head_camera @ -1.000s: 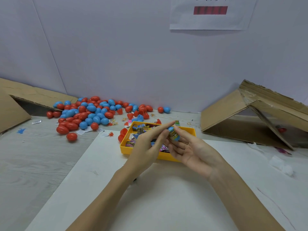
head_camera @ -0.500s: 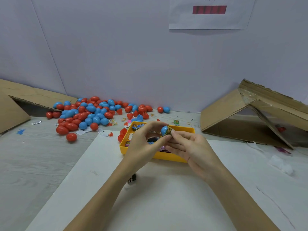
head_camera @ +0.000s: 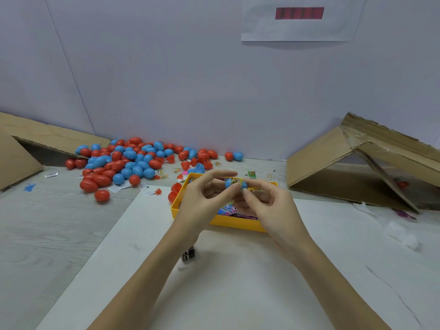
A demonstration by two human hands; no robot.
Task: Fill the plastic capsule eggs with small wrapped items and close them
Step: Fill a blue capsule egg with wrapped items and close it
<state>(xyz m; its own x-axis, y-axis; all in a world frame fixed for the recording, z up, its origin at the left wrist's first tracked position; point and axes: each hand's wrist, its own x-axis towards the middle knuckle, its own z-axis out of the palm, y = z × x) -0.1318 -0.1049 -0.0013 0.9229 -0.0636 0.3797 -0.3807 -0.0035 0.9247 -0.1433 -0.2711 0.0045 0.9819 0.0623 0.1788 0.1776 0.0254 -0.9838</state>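
A blue capsule egg (head_camera: 234, 183) hovers over the yellow tray (head_camera: 238, 222), with a small green-yellow wrapped item showing between its two halves. My left hand (head_camera: 204, 201) pinches its left half with thumb and fingers. From the right, my right hand (head_camera: 266, 206) pinches the other half. The tray holds several colourful wrapped items (head_camera: 226, 209), partly hidden by my hands.
A heap of red and blue eggs (head_camera: 123, 163) lies at the back left on the grey table. Open cardboard boxes stand at the far left (head_camera: 21, 148) and the right (head_camera: 352, 167). A white sheet (head_camera: 238, 282) covers the near table; a small dark item (head_camera: 188, 254) lies under my left wrist.
Both hands have closed in on the blue egg. The left fingers, stretched out a second ago, now curl around it, and the egg halves sit closer together.
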